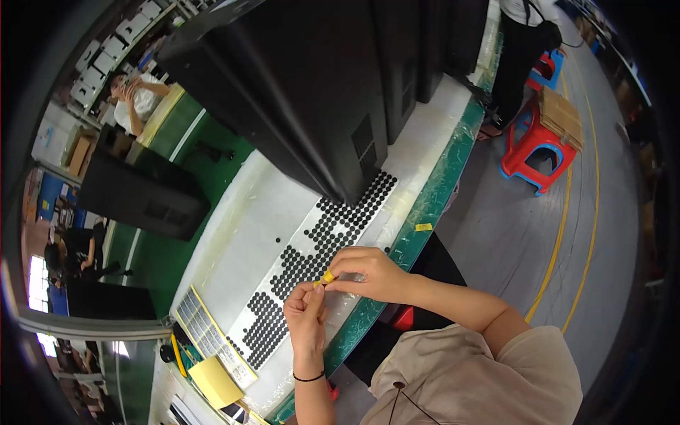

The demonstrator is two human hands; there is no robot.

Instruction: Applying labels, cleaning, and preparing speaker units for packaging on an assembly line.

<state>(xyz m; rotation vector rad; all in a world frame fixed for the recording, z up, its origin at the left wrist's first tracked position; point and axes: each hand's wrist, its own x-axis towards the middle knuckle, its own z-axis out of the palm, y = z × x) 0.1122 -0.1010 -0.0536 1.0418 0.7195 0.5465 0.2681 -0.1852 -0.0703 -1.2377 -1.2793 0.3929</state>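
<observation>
My left hand (305, 320) and my right hand (374, 275) meet above the near side of the bench. Both are closed in a pinch on a small yellow label (328, 276), seemingly a sticker, whose edges my fingers partly hide. Below and beyond them lies a long white sheet with rows of small round black pads (303, 268); several gaps show bare backing. A similar yellow label (423, 227) rests on the green bench edge to the right. Beyond the sheet stands a tall black cabinet (297, 92), its lower corner over the sheet's far end.
A sheet of pale labels (205, 322), a yellow pad (214, 382) and a yellow-handled tool (178, 355) lie at lower left. Another black cabinet (145, 191) stands across the green surface. At right are a red-and-blue stool (540, 152) with cardboard and a standing person (516, 60).
</observation>
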